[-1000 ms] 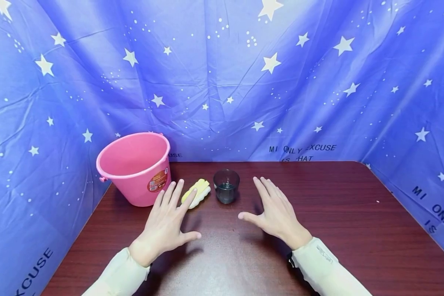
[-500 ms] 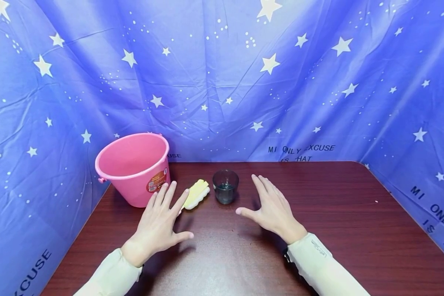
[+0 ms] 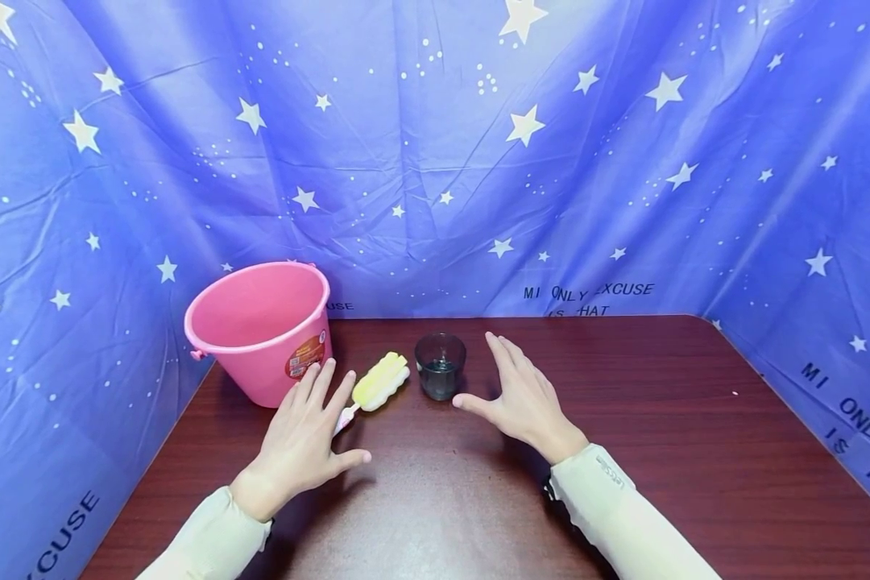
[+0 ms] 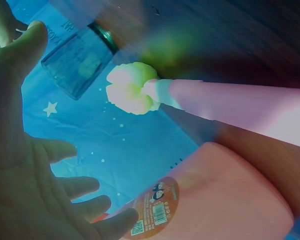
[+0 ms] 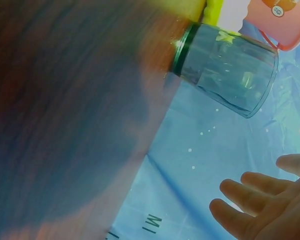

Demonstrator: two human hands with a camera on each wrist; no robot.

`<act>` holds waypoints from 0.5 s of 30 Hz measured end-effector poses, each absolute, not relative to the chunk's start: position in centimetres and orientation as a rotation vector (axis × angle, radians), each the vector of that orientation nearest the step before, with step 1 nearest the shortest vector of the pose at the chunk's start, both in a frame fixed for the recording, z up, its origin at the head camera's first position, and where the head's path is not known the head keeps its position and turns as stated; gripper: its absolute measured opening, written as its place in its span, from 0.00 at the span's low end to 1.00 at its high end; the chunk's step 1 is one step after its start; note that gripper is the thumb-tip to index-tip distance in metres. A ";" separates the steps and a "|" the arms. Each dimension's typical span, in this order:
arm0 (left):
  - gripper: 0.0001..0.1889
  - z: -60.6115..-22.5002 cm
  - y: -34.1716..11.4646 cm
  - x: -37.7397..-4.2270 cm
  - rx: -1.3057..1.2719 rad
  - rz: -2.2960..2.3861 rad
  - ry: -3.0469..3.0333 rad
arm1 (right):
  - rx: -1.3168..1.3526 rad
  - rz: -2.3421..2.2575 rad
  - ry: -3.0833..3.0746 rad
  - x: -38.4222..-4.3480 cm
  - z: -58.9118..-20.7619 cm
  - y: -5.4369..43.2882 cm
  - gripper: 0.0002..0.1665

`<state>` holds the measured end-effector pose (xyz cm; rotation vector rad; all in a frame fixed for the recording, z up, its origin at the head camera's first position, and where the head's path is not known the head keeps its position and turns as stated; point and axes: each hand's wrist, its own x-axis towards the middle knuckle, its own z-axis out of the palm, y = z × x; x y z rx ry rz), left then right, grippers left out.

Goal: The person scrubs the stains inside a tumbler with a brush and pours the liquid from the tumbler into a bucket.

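Observation:
A sponge cup brush (image 3: 381,382) with a yellow and white head lies on the table, its pink handle (image 4: 230,102) pointing toward my left hand (image 3: 293,447). That hand hovers with fingers spread and hides most of the handle in the head view; in the left wrist view it is apart from the brush. A dark clear glass (image 3: 441,366) stands upright to the right of the sponge head. My right hand (image 3: 528,403) is just right of the glass, fingers straight, thumb stretched toward it. Nothing is in its grasp; the right wrist view shows a gap from the glass (image 5: 230,67).
A pink bucket (image 3: 268,362) with an orange label stands at the back left, close beyond the left fingertips. The dark red wooden table (image 3: 660,435) meets a blue star-printed curtain (image 3: 406,145) at the back and sides.
My left hand has drawn back to the left, uncovering more of the brush and part of its handle. The right hand has shifted left and slightly forward, nearer the glass.

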<state>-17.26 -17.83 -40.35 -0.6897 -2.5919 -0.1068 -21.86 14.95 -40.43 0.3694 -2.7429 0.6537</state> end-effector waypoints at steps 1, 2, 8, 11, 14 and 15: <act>0.57 -40.4 -17.9 -17.3 -0.691 -0.108 -2.583 | 0.369 0.664 -2.743 -21.9 -40.4 14.9 0.67; 0.57 -40.4 -17.9 -17.3 -0.690 -0.112 -2.576 | 0.372 0.671 -2.741 -22.0 -40.4 14.8 0.67; 0.56 -40.7 -18.1 -17.3 -0.663 -0.151 -2.592 | 0.371 0.685 -2.754 -22.4 -40.4 14.3 0.67; 0.56 -40.7 -18.3 -17.2 -0.639 -0.159 -2.623 | 0.361 0.688 -2.764 -22.7 -40.4 14.2 0.66; 0.56 -40.8 -18.6 -17.1 -0.610 -0.152 -2.654 | 0.349 0.693 -2.774 -22.9 -40.4 14.1 0.66; 0.56 -40.9 -18.7 -17.0 -0.601 -0.153 -2.662 | 0.346 0.699 -2.776 -22.9 -40.4 14.1 0.66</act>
